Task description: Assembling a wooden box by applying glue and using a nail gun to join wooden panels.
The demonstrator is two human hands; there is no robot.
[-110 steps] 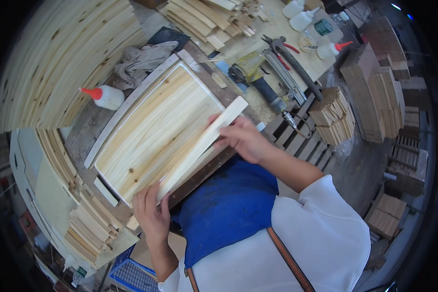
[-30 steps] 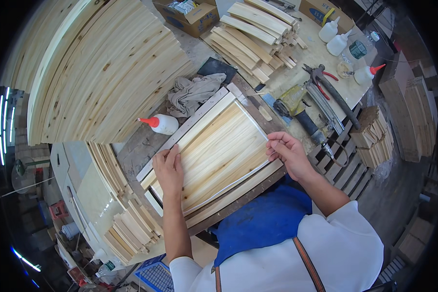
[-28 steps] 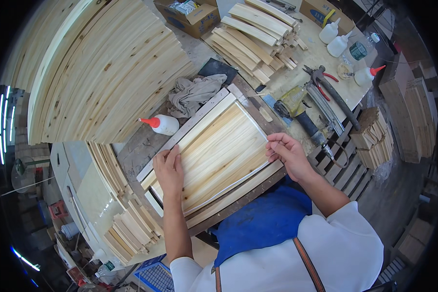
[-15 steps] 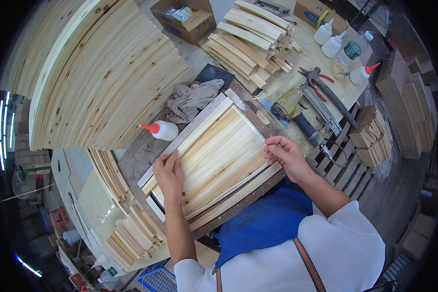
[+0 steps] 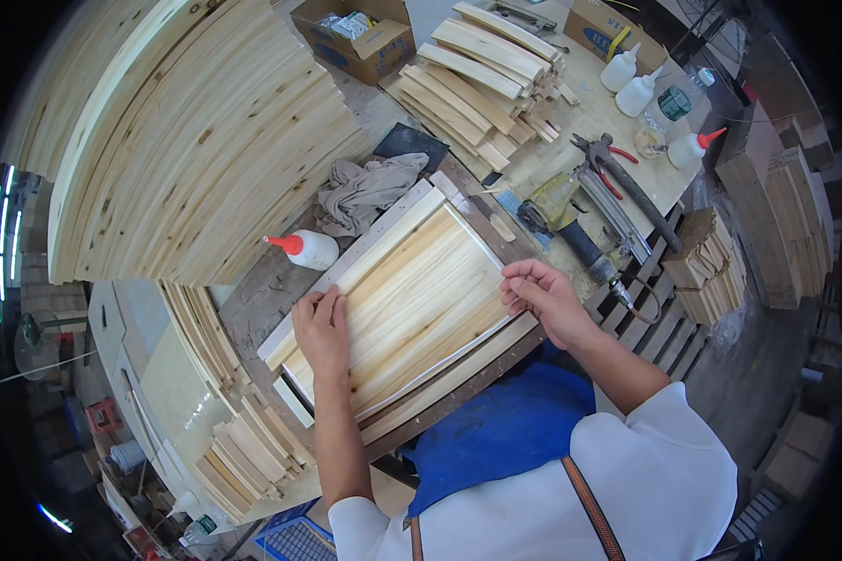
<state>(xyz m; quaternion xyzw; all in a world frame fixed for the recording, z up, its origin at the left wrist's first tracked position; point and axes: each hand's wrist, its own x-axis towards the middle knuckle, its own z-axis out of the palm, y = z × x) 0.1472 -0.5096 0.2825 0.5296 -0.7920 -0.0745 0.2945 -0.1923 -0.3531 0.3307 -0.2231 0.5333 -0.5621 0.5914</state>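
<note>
A pale wooden panel (image 5: 426, 313) with a white line along its edges lies flat in a frame-like jig on the bench. My left hand (image 5: 322, 329) is at the panel's left end, fingers bent together over its edge next to a long wooden strip (image 5: 376, 266). At the right end, my right hand (image 5: 544, 297) has thumb and fingers closed at the panel's edge; the fingertips are partly hidden. Another wooden strip (image 5: 449, 379) runs along the near side. Beyond the left hand stands a white glue bottle with a red tip (image 5: 314, 250), beside a crumpled grey cloth (image 5: 370, 192).
Tall stacks of wooden boards (image 5: 196, 150) rise at the left. Cut wood strips (image 5: 486, 65) are piled at the back. On the right lie a yellow nail gun (image 5: 557, 206), a hammer (image 5: 631, 192) and several glue bottles (image 5: 637, 93). More strips (image 5: 253, 449) sit at lower left.
The view has shifted slightly. Both hands stay at the two ends of the panel, in almost the same pose.
</note>
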